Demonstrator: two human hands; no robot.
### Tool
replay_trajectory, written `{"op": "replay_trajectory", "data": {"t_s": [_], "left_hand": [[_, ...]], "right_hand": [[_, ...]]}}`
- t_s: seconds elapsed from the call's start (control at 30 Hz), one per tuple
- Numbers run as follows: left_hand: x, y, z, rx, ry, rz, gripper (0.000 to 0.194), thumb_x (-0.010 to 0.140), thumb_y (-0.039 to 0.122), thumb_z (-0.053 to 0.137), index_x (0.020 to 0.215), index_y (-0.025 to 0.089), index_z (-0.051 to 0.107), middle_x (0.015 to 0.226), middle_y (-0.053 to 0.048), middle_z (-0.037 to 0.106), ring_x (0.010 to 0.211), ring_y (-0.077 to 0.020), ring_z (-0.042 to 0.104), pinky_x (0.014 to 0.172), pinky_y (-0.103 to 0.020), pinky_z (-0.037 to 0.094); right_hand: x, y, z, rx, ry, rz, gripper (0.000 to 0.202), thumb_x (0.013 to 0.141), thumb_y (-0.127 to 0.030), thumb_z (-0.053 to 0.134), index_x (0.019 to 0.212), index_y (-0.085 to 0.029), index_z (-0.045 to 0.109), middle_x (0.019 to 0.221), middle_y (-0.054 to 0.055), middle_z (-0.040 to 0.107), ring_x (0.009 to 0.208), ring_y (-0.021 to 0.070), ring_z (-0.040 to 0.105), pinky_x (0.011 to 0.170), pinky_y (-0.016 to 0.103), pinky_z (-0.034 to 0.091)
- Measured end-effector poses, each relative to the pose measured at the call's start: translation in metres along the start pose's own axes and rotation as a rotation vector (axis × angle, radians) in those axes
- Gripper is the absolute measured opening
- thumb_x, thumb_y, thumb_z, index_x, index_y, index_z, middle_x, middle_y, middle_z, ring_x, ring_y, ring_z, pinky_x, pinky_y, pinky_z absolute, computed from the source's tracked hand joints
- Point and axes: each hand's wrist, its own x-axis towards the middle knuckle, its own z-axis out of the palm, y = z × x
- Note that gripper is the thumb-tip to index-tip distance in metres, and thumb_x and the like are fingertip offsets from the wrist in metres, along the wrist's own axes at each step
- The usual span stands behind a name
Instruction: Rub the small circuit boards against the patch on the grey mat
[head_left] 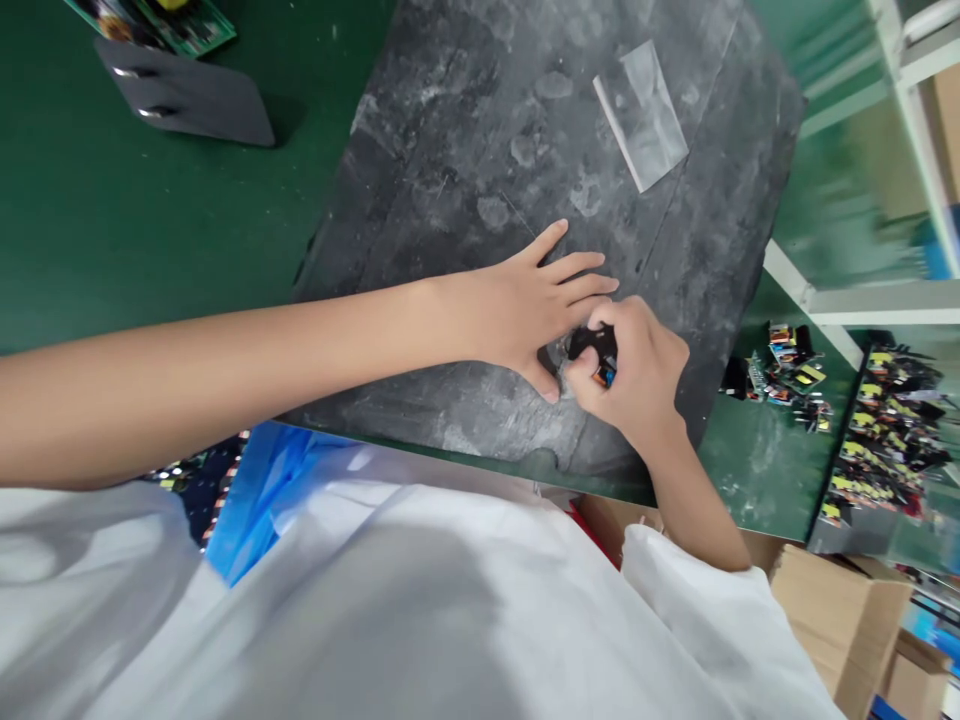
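Observation:
My left hand (536,305) is spread out with its palm down over the dark mat (450,230), and its fingers are apart. Beside its fingertips, my right hand (634,365) is closed around a small black electronic part (600,350) with some orange and blue on it. The thumb and fingers of the right hand cover much of that part. Farther up the mat lies a clear plastic bag (646,115).
A dark grey plate (187,95) and a green circuit board (196,28) are at the upper left. Small circuit parts (795,370) lie on the green table to the right, near a loaded tray (885,430), a white frame (862,305) and cardboard boxes (832,610).

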Motion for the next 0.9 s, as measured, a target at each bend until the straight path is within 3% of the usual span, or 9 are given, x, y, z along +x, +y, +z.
{"op": "replay_trajectory", "data": {"t_s": [0.13, 0.27, 0.5, 0.73, 0.9], "left_hand": [[0.0, 0.0, 0.001, -0.007, 0.016, 0.01, 0.084, 0.073, 0.063, 0.054, 0.139, 0.014, 0.035, 0.148, -0.012, 0.034, 0.141, -0.033, 0.02, 0.115, -0.058, 0.003], [-0.001, 0.001, -0.002, 0.029, -0.042, -0.003, 0.083, 0.075, 0.061, 0.053, 0.141, 0.014, 0.031, 0.151, -0.01, 0.028, 0.143, -0.0304, 0.016, 0.115, -0.057, 0.001], [0.0, 0.0, -0.003, 0.04, -0.062, -0.007, 0.08, 0.079, 0.06, 0.049, 0.142, 0.014, 0.03, 0.151, -0.011, 0.028, 0.143, -0.0314, 0.015, 0.115, -0.057, 0.001], [-0.001, 0.0, -0.002, 0.023, -0.027, 0.01, 0.088, 0.074, 0.063, 0.054, 0.141, 0.012, 0.031, 0.151, -0.011, 0.029, 0.142, -0.0322, 0.016, 0.115, -0.058, 0.002], [0.0, 0.0, -0.001, 0.034, -0.042, 0.002, 0.087, 0.075, 0.064, 0.051, 0.141, 0.011, 0.031, 0.151, -0.011, 0.029, 0.142, -0.0315, 0.016, 0.115, -0.058, 0.002]], "right_hand": [[-0.005, -0.004, -0.004, 0.011, -0.031, 0.029, 0.012, 0.074, -0.022, 0.043, 0.086, -0.021, 0.042, 0.072, -0.001, 0.045, 0.057, 0.0172, 0.046, 0.049, 0.027, 0.034], [-0.022, -0.017, -0.01, -0.003, -0.102, -0.04, 0.01, 0.075, -0.021, 0.044, 0.085, -0.021, 0.043, 0.068, -0.002, 0.039, 0.051, 0.0169, 0.039, 0.047, 0.028, 0.03], [-0.003, 0.006, 0.005, 0.034, 0.06, -0.111, 0.012, 0.077, -0.023, 0.043, 0.088, -0.021, 0.042, 0.07, -0.001, 0.043, 0.053, 0.0165, 0.041, 0.048, 0.027, 0.03], [-0.02, -0.012, -0.01, 0.041, -0.118, -0.112, 0.011, 0.073, -0.02, 0.043, 0.084, -0.021, 0.044, 0.068, -0.002, 0.041, 0.052, 0.0168, 0.039, 0.048, 0.028, 0.03], [-0.003, 0.003, 0.0, 0.036, 0.0, -0.111, 0.009, 0.076, -0.022, 0.043, 0.085, -0.021, 0.044, 0.068, -0.001, 0.044, 0.052, 0.017, 0.043, 0.048, 0.028, 0.032]]}}
